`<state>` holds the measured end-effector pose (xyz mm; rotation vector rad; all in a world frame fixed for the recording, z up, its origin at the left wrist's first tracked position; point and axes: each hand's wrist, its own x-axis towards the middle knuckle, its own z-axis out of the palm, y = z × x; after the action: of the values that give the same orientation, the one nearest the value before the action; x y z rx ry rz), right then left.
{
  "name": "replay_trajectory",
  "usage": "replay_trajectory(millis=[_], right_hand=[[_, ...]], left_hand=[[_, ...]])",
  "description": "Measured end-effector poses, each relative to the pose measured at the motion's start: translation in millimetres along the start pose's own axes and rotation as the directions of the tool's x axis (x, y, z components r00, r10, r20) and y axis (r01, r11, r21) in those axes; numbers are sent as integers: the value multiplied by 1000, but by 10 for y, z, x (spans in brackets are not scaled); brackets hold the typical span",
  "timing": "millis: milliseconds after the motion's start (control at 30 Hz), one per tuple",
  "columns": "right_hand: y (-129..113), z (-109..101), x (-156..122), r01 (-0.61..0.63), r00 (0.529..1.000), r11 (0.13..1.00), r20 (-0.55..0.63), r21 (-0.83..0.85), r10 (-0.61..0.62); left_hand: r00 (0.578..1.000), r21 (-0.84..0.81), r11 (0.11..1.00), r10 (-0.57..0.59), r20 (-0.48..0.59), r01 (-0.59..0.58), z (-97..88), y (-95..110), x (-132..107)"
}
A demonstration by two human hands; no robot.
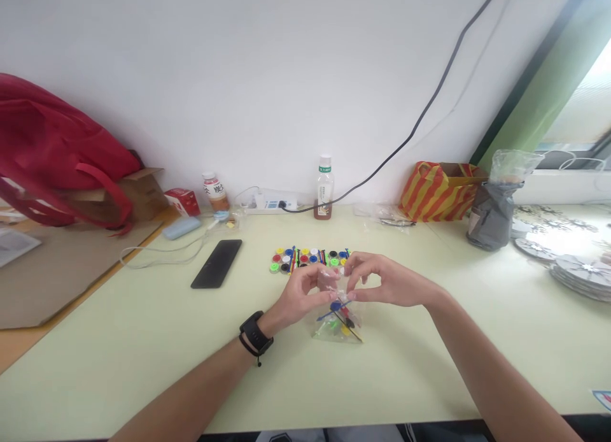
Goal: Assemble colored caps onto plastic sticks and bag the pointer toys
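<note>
A clear plastic bag point(329, 330) hangs from my two hands just above the table, its top edge pinched between my fingers. Inside it lie small coloured plastic pieces, among them a blue disc with a pointed blue stick, plus green, yellow, red and black ones. My left hand point(310, 292) is closed on the bag's left upper side. On the right upper side, my right hand point(379, 279) pinches the bag with thumb and fingers. Just behind the hands, rows of coloured discs and sticks point(304, 259) are laid out on the table, partly hidden by my fingers.
A black phone point(216, 263) lies to the left, near a pale blue power bank point(182, 228) with a white cable. Bottles point(323, 193), a power strip point(274, 201) and a striped bag point(436, 193) line the wall. Stacked discs point(582, 276) sit at the right.
</note>
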<state>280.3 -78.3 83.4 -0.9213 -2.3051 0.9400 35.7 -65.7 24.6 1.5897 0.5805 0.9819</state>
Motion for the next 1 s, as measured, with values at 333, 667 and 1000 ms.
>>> replay_trajectory(millis=[333, 667, 1000], right_hand=[[50, 63, -41, -26, 998, 998, 57, 50, 23], [116, 184, 15, -34, 993, 970, -98, 241, 59], [130, 298, 20, -21, 977, 947, -193, 321, 87]], left_hand=[[997, 49, 999, 22, -68, -19, 62, -52, 15], [991, -37, 999, 6, -133, -11, 50, 56, 38], [984, -121, 992, -65, -165, 45, -4, 6, 46]])
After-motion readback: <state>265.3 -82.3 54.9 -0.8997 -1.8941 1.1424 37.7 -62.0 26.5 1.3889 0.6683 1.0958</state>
